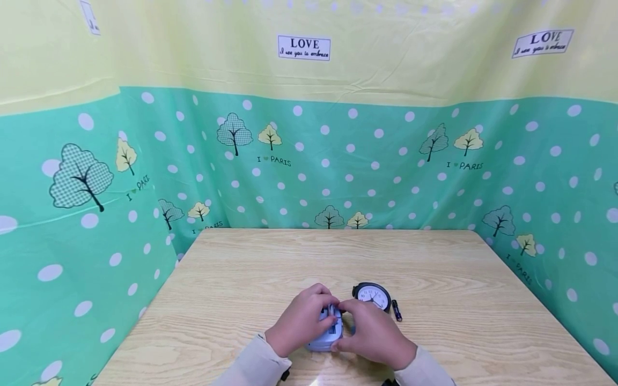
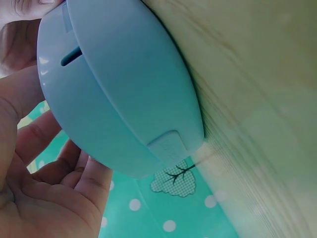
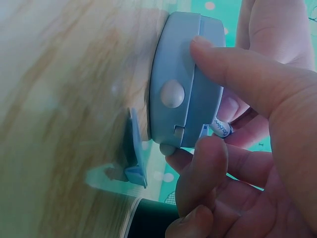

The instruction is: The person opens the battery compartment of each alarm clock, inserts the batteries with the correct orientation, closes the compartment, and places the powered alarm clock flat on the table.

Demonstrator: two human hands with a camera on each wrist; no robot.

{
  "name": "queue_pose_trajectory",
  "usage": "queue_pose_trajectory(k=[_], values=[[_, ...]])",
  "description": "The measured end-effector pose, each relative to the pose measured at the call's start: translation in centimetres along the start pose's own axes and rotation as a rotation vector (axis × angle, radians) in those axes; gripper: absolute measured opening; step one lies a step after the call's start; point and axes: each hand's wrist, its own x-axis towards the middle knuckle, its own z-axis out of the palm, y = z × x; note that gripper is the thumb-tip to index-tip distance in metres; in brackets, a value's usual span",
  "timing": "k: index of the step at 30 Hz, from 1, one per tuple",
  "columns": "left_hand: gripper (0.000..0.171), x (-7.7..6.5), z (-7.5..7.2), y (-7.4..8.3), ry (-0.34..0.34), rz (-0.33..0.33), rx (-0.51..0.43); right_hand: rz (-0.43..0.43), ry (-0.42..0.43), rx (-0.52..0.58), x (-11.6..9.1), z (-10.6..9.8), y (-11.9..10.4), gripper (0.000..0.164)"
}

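A light blue alarm clock (image 1: 324, 342) lies on the table with its back up and a battery compartment uncovered; its face is hidden. My left hand (image 1: 305, 317) reaches over it from the left, pinching a small battery (image 3: 221, 129) between thumb and fingers at the compartment. My right hand (image 1: 374, 335) grips the clock's right side, with the thumb at the near end and the fingers at the far end. A light blue battery cover (image 3: 136, 148) is on the table beside the clock, partly hidden by my right hand in the head view.
A round black alarm clock (image 1: 374, 295) lies face up beyond my right hand. Just right of it is a small dark cylinder (image 1: 397, 310). The wooden table (image 1: 289, 252) ends at a patterned green and yellow curtain (image 1: 338, 161) at the back and sides.
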Motion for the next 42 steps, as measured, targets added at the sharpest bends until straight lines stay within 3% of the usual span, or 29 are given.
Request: queue_pose_trajectory(k=[21, 34, 42], values=[[0.027, -0.2, -0.1, 0.0, 0.018, 0.019, 0.106, -0.014, 0.025, -0.01, -0.1, 0.0, -0.1, 0.08], [0.028, -0.3, -0.4, 0.0, 0.012, 0.019, 0.105, -0.012, 0.023, -0.008, -0.1, 0.1, 0.0, 0.08], [0.048, -0.7, -1.5, -0.3, -0.081, -0.035, 0.052, -0.018, 0.031, -0.002, 0.0, 0.2, 0.2, 0.079]])
